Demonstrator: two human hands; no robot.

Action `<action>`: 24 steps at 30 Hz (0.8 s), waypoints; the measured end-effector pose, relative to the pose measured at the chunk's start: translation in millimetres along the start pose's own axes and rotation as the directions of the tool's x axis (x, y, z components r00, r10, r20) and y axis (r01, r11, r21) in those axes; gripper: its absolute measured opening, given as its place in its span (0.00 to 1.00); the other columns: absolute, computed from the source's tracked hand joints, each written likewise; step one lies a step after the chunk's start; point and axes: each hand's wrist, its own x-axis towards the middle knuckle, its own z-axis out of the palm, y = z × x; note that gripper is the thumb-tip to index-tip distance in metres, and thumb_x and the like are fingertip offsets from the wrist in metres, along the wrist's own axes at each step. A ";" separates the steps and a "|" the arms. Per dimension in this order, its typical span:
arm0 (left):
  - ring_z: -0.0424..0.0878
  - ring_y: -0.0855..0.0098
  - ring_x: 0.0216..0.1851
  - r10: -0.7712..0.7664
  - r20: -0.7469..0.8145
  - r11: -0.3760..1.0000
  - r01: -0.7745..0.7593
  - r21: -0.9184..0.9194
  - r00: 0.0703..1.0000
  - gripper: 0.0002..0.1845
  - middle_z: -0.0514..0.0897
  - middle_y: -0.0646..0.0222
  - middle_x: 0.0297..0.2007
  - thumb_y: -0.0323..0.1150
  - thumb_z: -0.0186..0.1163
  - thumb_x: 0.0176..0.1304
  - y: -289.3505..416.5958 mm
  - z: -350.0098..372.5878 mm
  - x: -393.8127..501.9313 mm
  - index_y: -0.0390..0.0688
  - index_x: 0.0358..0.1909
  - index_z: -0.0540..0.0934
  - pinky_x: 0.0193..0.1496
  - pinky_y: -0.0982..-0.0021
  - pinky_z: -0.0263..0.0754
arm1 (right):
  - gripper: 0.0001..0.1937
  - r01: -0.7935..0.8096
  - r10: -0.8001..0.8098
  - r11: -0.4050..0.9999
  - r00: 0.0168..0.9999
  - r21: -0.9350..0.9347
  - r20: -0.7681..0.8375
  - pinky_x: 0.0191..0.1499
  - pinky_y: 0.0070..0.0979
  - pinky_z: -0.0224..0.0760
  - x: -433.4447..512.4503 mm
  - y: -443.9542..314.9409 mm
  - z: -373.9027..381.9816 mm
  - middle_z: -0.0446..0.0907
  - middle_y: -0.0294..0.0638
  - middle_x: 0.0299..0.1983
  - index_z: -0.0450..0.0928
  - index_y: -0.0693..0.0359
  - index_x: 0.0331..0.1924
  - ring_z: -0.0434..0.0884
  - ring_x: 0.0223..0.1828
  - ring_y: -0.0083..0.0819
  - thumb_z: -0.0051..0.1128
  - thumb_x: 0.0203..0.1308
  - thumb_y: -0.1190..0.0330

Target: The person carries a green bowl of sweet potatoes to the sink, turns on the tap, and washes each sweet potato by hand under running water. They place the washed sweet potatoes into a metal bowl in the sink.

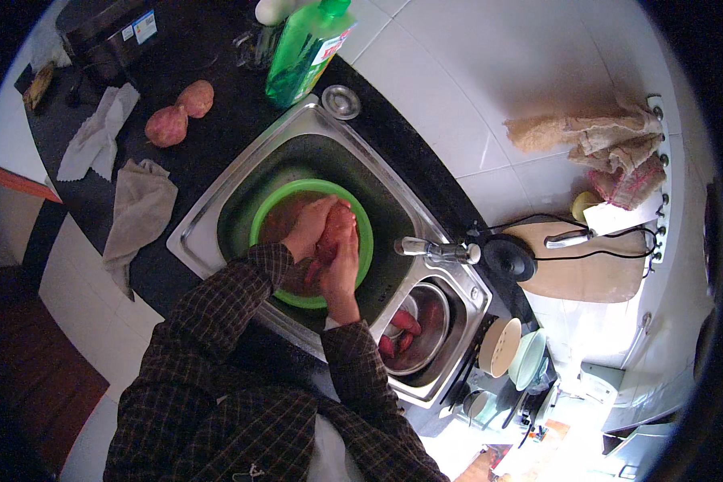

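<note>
Both my hands are over a green plastic basin (366,253) that stands in the larger bowl of a stainless steel sink (193,244). Between them is a reddish sweet potato (336,232), held just over or partly in brownish water. My left hand (311,226) wraps it from the left, and my right hand (341,271) presses along its right side. Another reddish piece (313,272) shows in the water below my fingers. In the smaller sink bowl, a metal bowl (437,337) holds several red sweet potatoes (405,322).
A faucet (440,250) reaches over the sink's right side. Behind stand a green detergent bottle (301,57) and a metal sink strainer (341,102). Two sweet potatoes (167,125), a beige cloth (140,208) and a white cloth (99,135) lie on the dark counter. A cutting board (590,274) hangs at right.
</note>
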 end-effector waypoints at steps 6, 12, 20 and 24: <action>0.73 0.75 0.42 0.204 0.010 0.950 -0.201 0.241 0.979 0.15 0.76 0.63 0.38 0.40 0.43 0.64 10.3 12.8 -23.0 0.40 0.38 0.73 0.47 0.75 0.66 | 0.20 -0.064 0.064 0.998 0.997 0.008 -0.053 0.46 0.27 0.67 2.4 -12.7 3.0 0.72 0.40 0.45 0.67 0.61 0.50 0.73 0.44 0.34 0.38 0.62 0.56; 0.69 0.75 0.42 0.122 0.157 0.825 -0.188 0.533 0.980 0.23 0.72 0.69 0.35 0.31 0.59 0.52 12.0 12.8 -32.4 0.43 0.48 0.63 0.48 0.72 0.64 | 0.21 -0.224 0.213 0.973 0.965 -0.059 -0.153 0.37 0.30 0.71 19.5 2.4 -29.2 0.74 0.42 0.37 0.70 0.62 0.45 0.75 0.38 0.31 0.37 0.61 0.52; 0.74 0.77 0.30 -0.183 0.030 0.982 0.184 -0.034 0.983 0.05 0.76 0.70 0.28 0.31 0.57 0.50 15.2 -3.2 -9.1 0.39 0.26 0.74 0.34 0.76 0.68 | 0.21 0.500 -0.592 0.422 0.784 -0.757 0.188 0.47 0.34 0.65 -13.4 23.5 -6.2 0.65 0.54 0.52 0.60 0.64 0.54 0.69 0.50 0.47 0.43 0.60 0.61; 0.75 0.75 0.30 -0.147 -0.261 0.963 0.198 0.181 0.954 0.08 0.76 0.67 0.29 0.27 0.57 0.50 26.5 11.6 -19.6 0.36 0.32 0.73 0.33 0.76 0.70 | 0.18 0.393 -0.528 0.406 0.838 -0.825 0.140 0.49 0.32 0.64 -20.5 10.7 0.9 0.69 0.54 0.48 0.63 0.66 0.50 0.70 0.50 0.44 0.43 0.60 0.62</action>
